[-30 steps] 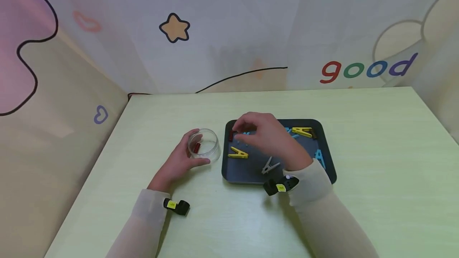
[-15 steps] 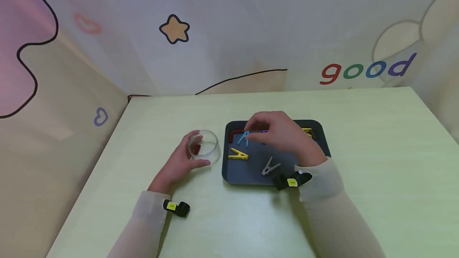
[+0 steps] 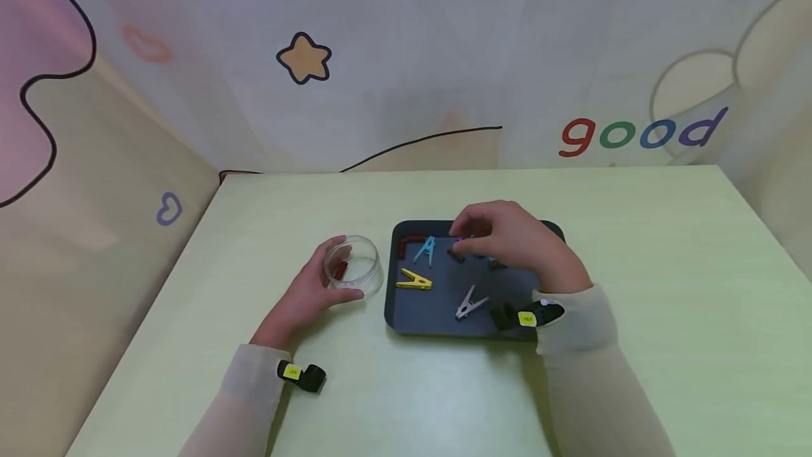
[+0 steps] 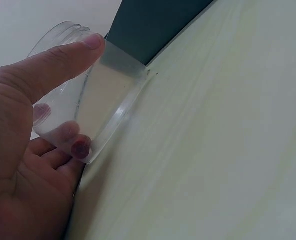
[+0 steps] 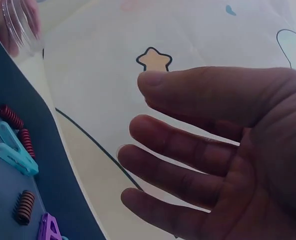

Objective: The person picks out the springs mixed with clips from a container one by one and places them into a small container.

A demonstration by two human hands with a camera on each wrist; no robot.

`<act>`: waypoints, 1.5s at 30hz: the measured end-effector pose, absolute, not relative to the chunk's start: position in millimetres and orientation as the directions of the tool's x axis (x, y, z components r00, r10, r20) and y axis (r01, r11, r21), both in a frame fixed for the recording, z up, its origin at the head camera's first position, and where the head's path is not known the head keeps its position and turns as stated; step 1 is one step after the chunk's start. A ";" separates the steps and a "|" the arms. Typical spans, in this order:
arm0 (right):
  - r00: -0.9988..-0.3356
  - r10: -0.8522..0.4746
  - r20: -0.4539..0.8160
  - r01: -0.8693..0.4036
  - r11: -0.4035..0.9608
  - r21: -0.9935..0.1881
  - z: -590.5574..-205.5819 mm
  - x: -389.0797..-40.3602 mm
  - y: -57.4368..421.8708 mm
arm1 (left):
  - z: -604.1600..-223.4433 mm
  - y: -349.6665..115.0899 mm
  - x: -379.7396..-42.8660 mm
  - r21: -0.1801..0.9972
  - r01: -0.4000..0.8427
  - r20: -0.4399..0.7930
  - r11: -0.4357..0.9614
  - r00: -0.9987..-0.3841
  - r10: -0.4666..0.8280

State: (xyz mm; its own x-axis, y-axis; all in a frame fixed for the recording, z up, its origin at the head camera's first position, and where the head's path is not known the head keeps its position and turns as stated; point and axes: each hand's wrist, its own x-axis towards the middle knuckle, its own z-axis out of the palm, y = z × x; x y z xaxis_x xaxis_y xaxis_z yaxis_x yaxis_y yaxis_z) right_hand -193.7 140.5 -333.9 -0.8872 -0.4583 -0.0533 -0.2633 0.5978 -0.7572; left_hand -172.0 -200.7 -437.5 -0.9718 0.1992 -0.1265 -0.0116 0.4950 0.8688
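My left hand (image 3: 309, 295) grips a clear round jar (image 3: 364, 259) just left of the tray, thumb on the near side. Inside lies a red spring (image 3: 341, 270). My right hand (image 3: 517, 242) hovers over the back of the dark tray (image 3: 415, 317). In the right wrist view its fingers (image 5: 175, 135) are loosely bent and nothing shows between them. Below its fingertips lies a dark spring (image 3: 455, 256). To their left sit a blue clothespin (image 3: 426, 251) and red springs (image 3: 402, 250). A purple clothespin (image 5: 49, 227) is mostly hidden by this hand in the head view.
Nearer the tray's front lie a yellow clothespin (image 3: 415, 281) and a pale grey clothespin (image 3: 469, 304). Another dark spring (image 3: 497, 265) shows under my right palm. Tray and jar are on a pale table (image 3: 406, 400), with a printed cloth wall (image 3: 406, 55) behind.
My right hand has moved right across the tray, uncovering the blue clothespin, the red springs and a dark spring. My left hand keeps its hold on the jar. The head view shifts slightly.
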 end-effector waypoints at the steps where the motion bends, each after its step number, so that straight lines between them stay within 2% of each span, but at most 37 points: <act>1: -0.886 -0.461 -0.060 -0.259 0.597 -0.759 -334.9 -193.9 141.5 | -437.5 -200.9 -171.7 0.866 -0.014 -0.130 0.500 -0.972 0.198; 12: -0.874 -0.470 -0.122 -0.257 0.661 -0.705 -341.4 -199.4 153.7 | -448.8 -203.5 -170.4 0.872 -0.022 -0.132 0.489 -0.973 0.191; 24: -0.918 -0.379 -0.120 -0.205 0.709 -0.675 -346.3 -211.9 168.2 | -439.3 -207.3 -172.3 0.844 -0.016 -0.122 0.536 -0.979 0.163; 33: -0.896 -0.413 -0.161 -0.226 0.738 -0.636 -357.3 -211.8 173.1 | -442.2 -205.8 -173.9 0.866 0.010 -0.109 0.499 -0.972 0.208; 45: -0.905 -0.370 -0.211 -0.174 0.773 -0.610 -366.3 -209.5 171.1 | -444.9 -202.4 -172.2 0.868 0.011 -0.110 0.497 -0.971 0.214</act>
State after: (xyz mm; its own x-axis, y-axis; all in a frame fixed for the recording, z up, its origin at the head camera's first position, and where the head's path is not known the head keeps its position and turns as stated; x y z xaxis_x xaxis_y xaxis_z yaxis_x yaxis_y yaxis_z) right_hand -209.5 171.1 -366.3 -0.9047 -0.3701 -0.2110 -0.1741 0.7732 -0.6098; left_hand -172.2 -202.4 -444.9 -0.9707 0.2139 -0.1098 0.0115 0.4973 0.8675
